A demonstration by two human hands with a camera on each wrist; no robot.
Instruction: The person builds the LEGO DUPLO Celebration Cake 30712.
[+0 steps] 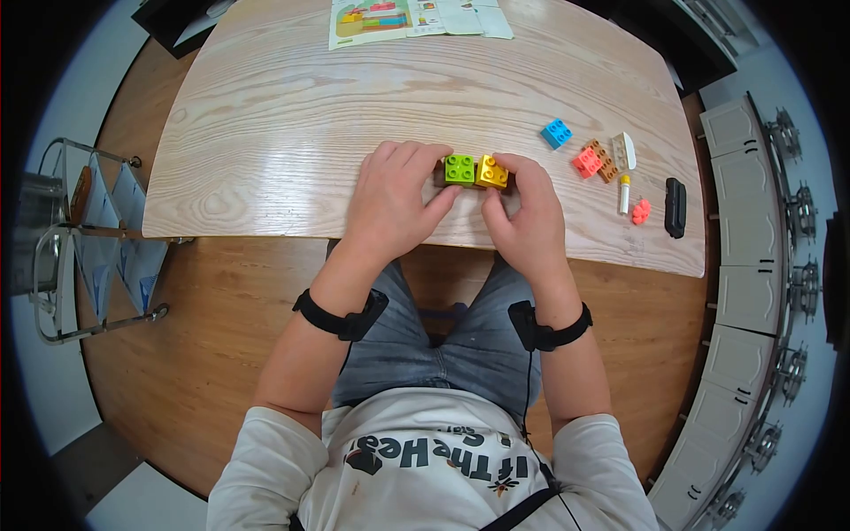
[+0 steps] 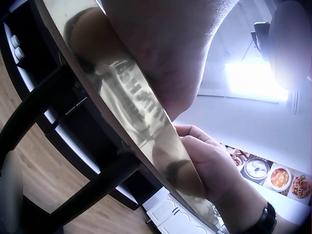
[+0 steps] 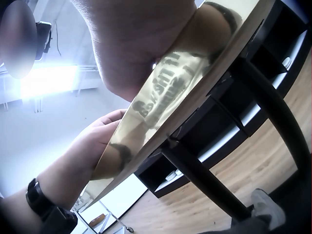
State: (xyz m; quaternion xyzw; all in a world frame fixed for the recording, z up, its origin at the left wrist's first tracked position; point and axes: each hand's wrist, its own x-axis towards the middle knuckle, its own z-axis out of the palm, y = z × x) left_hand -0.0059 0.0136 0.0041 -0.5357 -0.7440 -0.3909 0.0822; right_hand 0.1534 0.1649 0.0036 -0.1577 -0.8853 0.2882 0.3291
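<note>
Near the table's front edge, a lime-green toy building brick (image 1: 459,169) and a yellow one (image 1: 492,173) stand side by side, studs up. Something dark brown shows low down beside them, mostly hidden by the fingers. My left hand (image 1: 396,196) pinches the green brick from its left, index finger at the far corner and thumb at the near one. From the other side my right hand (image 1: 529,217) holds the yellow brick between thumb and index finger. In both wrist views the bricks are hidden behind the near hand.
To the right lie a blue brick (image 1: 556,134), a coral brick (image 1: 586,162) on an orange-brown one (image 1: 606,160), a white curved piece (image 1: 624,151), a yellow-topped white tube (image 1: 624,195), a small coral piece (image 1: 641,211) and a black case (image 1: 676,208). Picture sheets (image 1: 416,19) lie at the far edge.
</note>
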